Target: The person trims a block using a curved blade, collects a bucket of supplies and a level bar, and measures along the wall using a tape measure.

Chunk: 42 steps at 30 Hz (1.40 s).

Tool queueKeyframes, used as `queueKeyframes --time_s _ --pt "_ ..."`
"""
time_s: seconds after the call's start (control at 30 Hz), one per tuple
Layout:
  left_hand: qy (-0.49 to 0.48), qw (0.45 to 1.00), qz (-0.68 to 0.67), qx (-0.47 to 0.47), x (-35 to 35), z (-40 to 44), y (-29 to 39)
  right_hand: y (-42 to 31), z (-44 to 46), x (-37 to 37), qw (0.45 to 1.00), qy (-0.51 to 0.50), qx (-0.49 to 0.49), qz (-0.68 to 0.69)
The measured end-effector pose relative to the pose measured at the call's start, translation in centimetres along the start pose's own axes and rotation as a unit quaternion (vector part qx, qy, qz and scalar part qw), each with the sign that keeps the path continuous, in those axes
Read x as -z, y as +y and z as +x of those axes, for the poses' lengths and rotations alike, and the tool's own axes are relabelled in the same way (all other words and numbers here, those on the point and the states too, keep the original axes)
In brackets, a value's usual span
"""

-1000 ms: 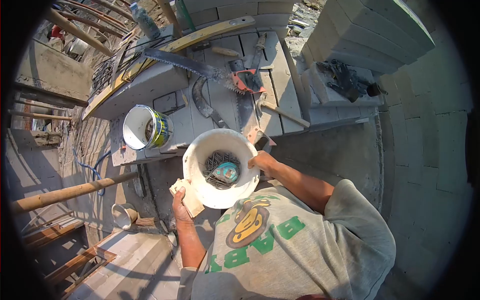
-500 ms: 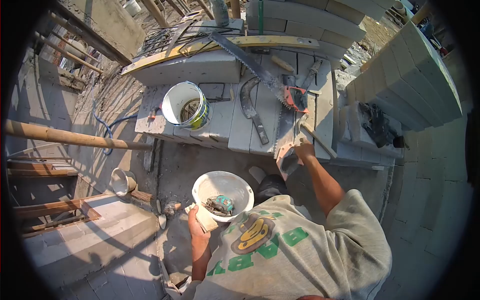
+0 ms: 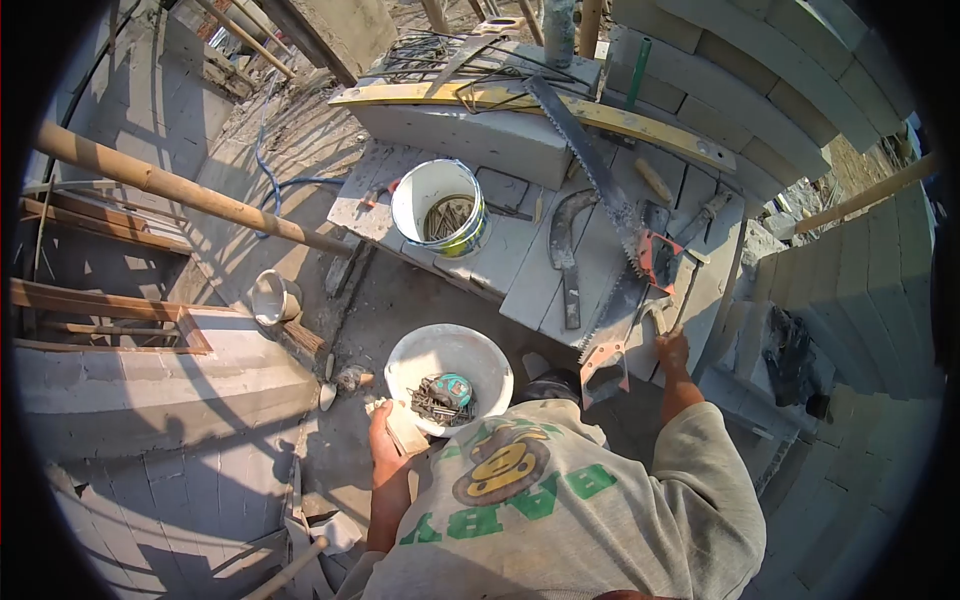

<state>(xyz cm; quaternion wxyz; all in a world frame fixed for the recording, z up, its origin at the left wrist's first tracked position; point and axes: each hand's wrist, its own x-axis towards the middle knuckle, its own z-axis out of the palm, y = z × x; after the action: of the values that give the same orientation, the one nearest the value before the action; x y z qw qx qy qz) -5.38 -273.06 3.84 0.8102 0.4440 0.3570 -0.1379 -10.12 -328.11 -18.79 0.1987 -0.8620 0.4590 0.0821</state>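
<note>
My left hand (image 3: 386, 440) is closed around a short, pale block that looks like wood (image 3: 404, 428), beside the rim of a white basin (image 3: 492, 372). In the basin lie many nails and a teal tape measure (image 3: 455, 390). Over the block bench, my right hand (image 3: 674, 348) has its fingers wrapped round a wooden-handled hammer (image 3: 686, 295); part of the grip is hidden. Just left of that hand lies a handsaw with a pale orange handle (image 3: 604, 362). A second handsaw with a red handle (image 3: 660, 258) rests above it.
On the bench (image 3: 520, 280) are a white bucket (image 3: 405, 205) with nails, a sickle-shaped tool (image 3: 568, 250) and a yellow level (image 3: 400, 94). A bamboo pole (image 3: 190, 188) crosses at left. Block walls (image 3: 850, 290) stand at right. A small bucket (image 3: 272, 298) lies on the floor.
The view has swung, so the bench appears farther right. My right hand has come onto the hammer, whose handle now points a different way. My left hand keeps the pale block by the basin.
</note>
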Motion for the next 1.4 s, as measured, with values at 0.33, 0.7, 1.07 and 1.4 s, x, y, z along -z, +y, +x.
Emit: queueKeyframes --time_s 0.33,0.7,1.07,1.4 --pt "-0.028 0.999 -0.016 -0.011 -2.0 2.4 0.7 -12.4 -7.7 7.6 0.987 0.006 0.086 0.136" --pt "-0.020 0.996 -0.088 0.000 6.4 7.9 1.8 -41.0 -25.7 -3.7 0.669 -0.355 0.628 -0.179" --pt "0.027 0.984 -0.174 -0.039 18.4 9.7 19.2 -57.3 -35.4 -10.5 0.721 -0.344 0.589 -0.124" --pt "0.080 0.993 -0.082 -0.026 24.8 18.9 22.4 -61.9 -25.0 -6.0 0.875 -0.215 0.410 0.141"
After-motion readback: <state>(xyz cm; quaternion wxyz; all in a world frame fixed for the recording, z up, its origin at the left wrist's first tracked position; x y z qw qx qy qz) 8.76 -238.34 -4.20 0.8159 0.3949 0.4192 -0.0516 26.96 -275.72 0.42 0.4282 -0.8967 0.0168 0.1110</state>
